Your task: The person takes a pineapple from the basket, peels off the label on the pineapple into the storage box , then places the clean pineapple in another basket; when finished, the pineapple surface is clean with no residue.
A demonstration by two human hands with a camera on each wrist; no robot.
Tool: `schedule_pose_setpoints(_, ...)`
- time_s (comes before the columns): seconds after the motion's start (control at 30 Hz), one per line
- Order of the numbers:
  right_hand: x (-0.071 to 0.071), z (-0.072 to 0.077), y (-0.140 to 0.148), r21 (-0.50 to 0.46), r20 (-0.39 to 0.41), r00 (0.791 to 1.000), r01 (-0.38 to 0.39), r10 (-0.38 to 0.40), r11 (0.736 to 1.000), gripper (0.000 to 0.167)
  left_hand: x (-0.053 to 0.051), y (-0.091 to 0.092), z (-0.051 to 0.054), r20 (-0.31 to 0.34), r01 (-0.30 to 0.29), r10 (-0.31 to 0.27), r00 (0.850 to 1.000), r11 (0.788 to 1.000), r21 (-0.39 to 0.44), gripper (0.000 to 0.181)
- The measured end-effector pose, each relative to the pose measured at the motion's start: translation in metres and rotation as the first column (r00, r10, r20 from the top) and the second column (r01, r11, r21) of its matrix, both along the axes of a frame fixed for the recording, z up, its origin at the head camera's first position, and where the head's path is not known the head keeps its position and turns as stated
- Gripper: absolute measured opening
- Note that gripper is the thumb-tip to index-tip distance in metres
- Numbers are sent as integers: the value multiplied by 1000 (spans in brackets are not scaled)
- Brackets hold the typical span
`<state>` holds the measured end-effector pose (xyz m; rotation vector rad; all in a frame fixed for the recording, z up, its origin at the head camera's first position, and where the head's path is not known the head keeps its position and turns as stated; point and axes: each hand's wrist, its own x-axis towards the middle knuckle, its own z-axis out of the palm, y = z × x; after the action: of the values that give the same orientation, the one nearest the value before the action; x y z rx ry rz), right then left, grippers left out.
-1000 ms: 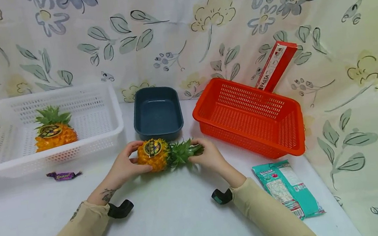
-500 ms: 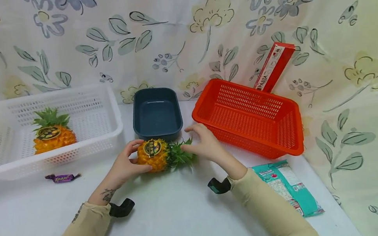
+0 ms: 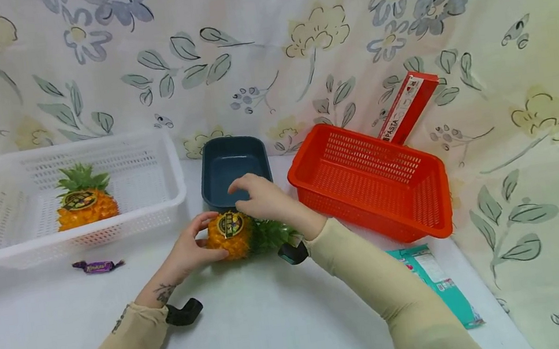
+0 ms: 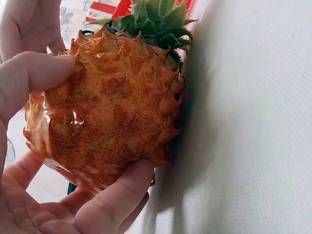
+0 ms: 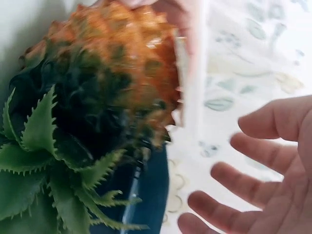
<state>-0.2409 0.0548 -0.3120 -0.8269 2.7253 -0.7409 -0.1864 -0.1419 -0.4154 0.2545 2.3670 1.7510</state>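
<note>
Right hand [image 3: 267, 200] shifts from leafy crown [image 3: 272, 236] to above pineapple [image 3: 230, 243], grip loosely spread, holding nothing. Pineapple lies on table [image 3: 256, 328] (on its side, crown rightward), beside dark container [image 3: 229, 169]; grip of left hand [image 3: 192, 251] curls round base end.

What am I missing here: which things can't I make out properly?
All in the head view:
- Pineapple: leaves partly covered by the right hand.
- Blue dish: near right part behind that hand.
- Teal packet: partly covered by the right sleeve.
- Pasta box: lower end behind the red basket.
</note>
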Motion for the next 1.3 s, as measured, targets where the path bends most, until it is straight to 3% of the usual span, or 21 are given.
schedule_pose_setpoints(0.2, -6, -10, -19, 220, 31, 998, -64, 59, 973, 30, 1, 1, -2, -11, 9, -9, 1000, 1000, 7, 81)
schedule_pose_setpoints(0.37, -9, -14, -28, 273, 32, 995, -103, 98, 956, 26, 2, 1, 0, -6, -6, 6, 1000, 1000, -2, 82)
schedule_pose_setpoints(0.6, -10, -14, -29, 250, 14, 995, -97, 97, 963, 15, 2, 2, 1, 18, -1, 1, 1000, 1000, -13, 82)
schedule_pose_setpoints(0.83, -9, -10, -28, 222, -55, 995, -67, 81, 973, 6, 1, 0, 2, 26, 6, -6, 1000, 1000, -9, 83)
schedule_pose_setpoints(1.1, -3, -3, -23, 226, -150, 982, -75, 111, 971, 4, 0, -1, 0, 13, 3, -3, 1000, 1000, -15, 83)
schedule_pose_setpoints(1.3, 3, -2, -9, 160, -192, 972, -107, 138, 981, 3, 2, -1, 1, 15, -3, 3, 1000, 1000, -24, 83)
